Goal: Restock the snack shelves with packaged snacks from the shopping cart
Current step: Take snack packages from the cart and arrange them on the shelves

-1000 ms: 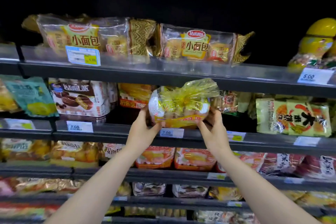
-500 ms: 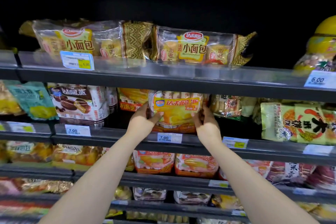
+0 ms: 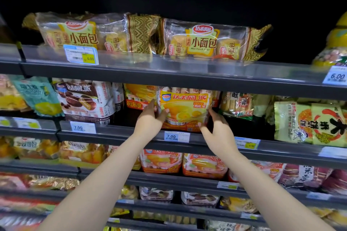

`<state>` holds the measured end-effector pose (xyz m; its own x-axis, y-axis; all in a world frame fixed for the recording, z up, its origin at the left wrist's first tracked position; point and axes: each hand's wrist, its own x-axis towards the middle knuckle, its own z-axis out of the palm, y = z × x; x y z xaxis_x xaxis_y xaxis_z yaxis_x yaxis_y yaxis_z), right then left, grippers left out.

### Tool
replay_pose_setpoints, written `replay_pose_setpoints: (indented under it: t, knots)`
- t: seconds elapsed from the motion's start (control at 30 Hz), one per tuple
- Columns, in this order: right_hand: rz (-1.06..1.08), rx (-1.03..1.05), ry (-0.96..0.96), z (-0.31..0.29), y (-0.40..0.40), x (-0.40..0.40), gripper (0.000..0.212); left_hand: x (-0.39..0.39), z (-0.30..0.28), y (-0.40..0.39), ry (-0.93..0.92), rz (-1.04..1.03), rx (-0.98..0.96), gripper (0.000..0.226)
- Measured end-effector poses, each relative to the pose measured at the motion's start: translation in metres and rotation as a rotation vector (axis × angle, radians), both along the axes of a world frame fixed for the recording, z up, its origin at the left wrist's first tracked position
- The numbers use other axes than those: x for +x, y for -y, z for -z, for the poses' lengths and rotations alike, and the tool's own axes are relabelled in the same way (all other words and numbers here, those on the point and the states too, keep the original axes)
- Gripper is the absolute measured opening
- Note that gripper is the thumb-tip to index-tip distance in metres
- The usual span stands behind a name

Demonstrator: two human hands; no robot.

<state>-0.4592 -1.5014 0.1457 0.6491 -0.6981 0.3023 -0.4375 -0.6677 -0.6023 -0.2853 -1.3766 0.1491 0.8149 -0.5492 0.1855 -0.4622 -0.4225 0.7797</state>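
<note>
The yellow snack pack (image 3: 185,110) stood upright on the second shelf (image 3: 120,135), just behind the 7.00 price tag (image 3: 176,136), between a brown chocolate pie pack (image 3: 88,99) and a rice cracker bag (image 3: 237,106). The left hand (image 3: 150,121) gripped its left edge, thumb on the front and fingers curled behind. The right hand (image 3: 218,132) touched its right edge with loosely spread fingers. Two mini French bread bags (image 3: 204,42) lay on the shelf above.
</note>
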Motion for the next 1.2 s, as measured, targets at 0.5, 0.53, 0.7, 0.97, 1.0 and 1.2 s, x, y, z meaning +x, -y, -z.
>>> replay_pose_setpoints:
  t: [0.5, 0.53, 0.7, 0.97, 1.0, 1.2]
  knots:
    - [-0.638, -0.317, -0.101, -0.007, -0.109, 0.023, 0.049, -0.039, 0.021, -0.206, 0.633, -0.014, 0.341, 0.049]
    - [-0.699, -0.325, -0.095, -0.004, -0.123, 0.033, 0.049, -0.042, 0.024, -0.225, 0.644, -0.046, 0.359, 0.047]
    - [-0.967, -0.368, -0.036, 0.012, -0.214, 0.076, 0.045, -0.062, 0.034, -0.334, 0.621, -0.244, 0.408, 0.045]
    - [-1.354, -0.458, 0.136, 0.02, -0.407, 0.097, 0.045, -0.14, 0.05, -0.524, 0.476, -0.604, 0.559, 0.045]
    - [-1.397, -0.451, 0.16, 0.021, -0.432, 0.097, 0.044, -0.152, 0.051, -0.547, 0.453, -0.646, 0.579, 0.046]
    - [-1.588, -0.452, 0.286, 0.037, -0.567, 0.088, 0.038, -0.218, 0.056, -0.665, 0.36, -0.827, 0.686, 0.048]
